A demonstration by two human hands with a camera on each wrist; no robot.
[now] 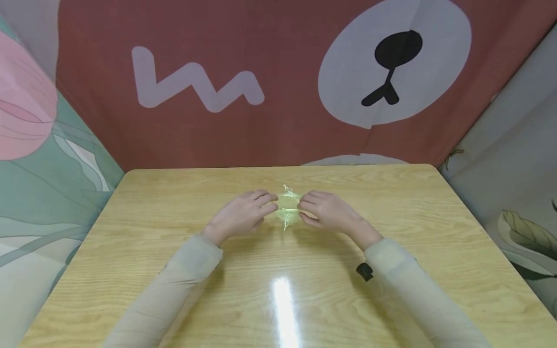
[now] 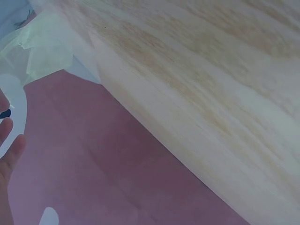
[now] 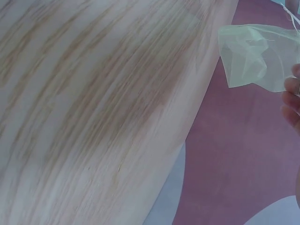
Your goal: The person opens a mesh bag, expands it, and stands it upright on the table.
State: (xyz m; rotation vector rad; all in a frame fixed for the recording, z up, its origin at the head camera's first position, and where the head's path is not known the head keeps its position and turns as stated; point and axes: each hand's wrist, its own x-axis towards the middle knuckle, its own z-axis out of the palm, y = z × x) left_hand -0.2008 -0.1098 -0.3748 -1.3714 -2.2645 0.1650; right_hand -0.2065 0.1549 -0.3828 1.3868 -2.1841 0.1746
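Observation:
A small, sheer yellow-green drawstring bag [image 1: 288,215] is held between the two hands above the table, its pale cords sticking out at the far and near ends. My left hand [image 1: 241,213] pinches the bag's left side with curled fingers. Opposite it, my right hand [image 1: 329,211] pinches the right side. In the right wrist view the bag [image 3: 248,58] hangs flat and see-through beside the right hand's fingertips [image 3: 291,101]. The left wrist view catches part of the bag [image 2: 49,56] and the left hand's fingers [image 2: 15,150]; their contact with it is cut off there.
A light wood-grain table [image 1: 174,193] lies under both hands. Behind it hangs a red-brown cloth [image 1: 283,135] with a cartoon print, and patterned cloths flank both sides. A small black object [image 1: 364,271] shows beside the right sleeve.

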